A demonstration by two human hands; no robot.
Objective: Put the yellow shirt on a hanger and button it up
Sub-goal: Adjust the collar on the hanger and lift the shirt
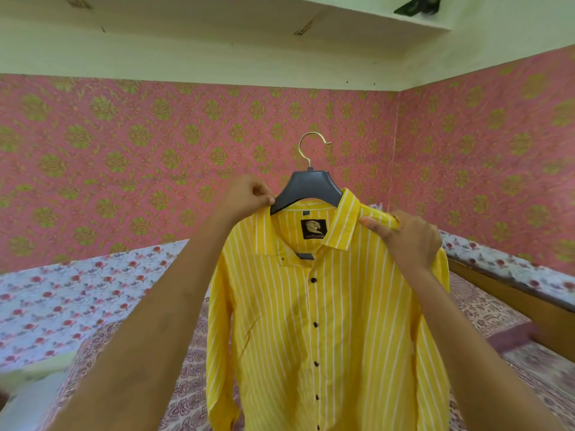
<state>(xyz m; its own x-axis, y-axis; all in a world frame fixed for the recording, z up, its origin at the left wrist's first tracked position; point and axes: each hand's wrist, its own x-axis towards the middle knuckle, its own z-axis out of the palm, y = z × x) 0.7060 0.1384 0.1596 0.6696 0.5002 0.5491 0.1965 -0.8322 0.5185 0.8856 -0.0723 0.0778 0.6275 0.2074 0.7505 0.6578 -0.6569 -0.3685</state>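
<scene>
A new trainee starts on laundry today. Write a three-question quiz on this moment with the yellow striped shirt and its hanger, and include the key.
1. True or false: the dark grey plastic hanger with a metal hook hangs on a rail.
2. The right hand grips: A) bunched shoulder fabric of the yellow white-striped shirt; B) the hook; C) a sleeve cuff.
3. What colour are the small round buttons down the shirt's front?

Key: 1 false, the hook is free in the air in front of the wall. 2 A. 3 black.
</scene>
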